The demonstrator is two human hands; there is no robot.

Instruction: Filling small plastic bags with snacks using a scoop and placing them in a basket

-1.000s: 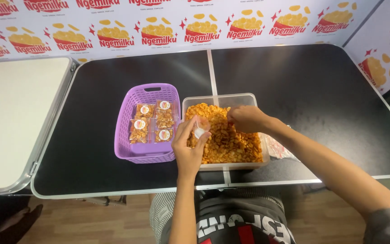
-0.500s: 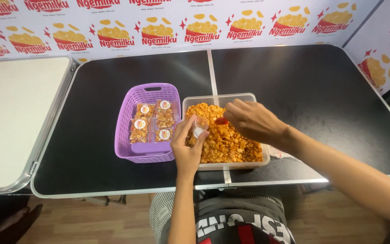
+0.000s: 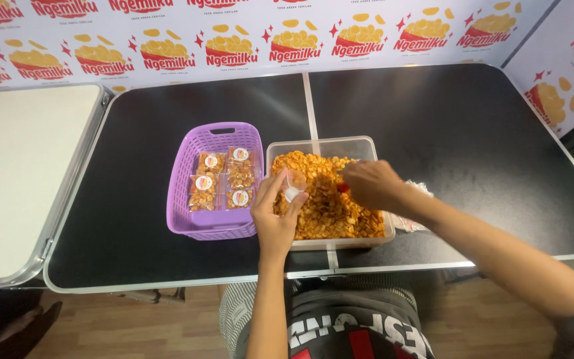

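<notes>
A purple basket (image 3: 215, 179) with small filled snack packs (image 3: 224, 179) sits just left of the clear tub (image 3: 367, 147) on the black counter (image 3: 134, 166). Over the tub's left edge, the left hand (image 3: 275, 216) pinches a small clear bag (image 3: 293, 185), held above the orange snacks (image 3: 327, 206). Right of it, the right hand (image 3: 373, 186) is curled shut around a small red scoop (image 3: 344, 189), dipped into the snacks near the tub's middle.

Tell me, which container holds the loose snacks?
The clear tub on the right, under both hands; the purple basket beside it holds only sealed packets.
</notes>
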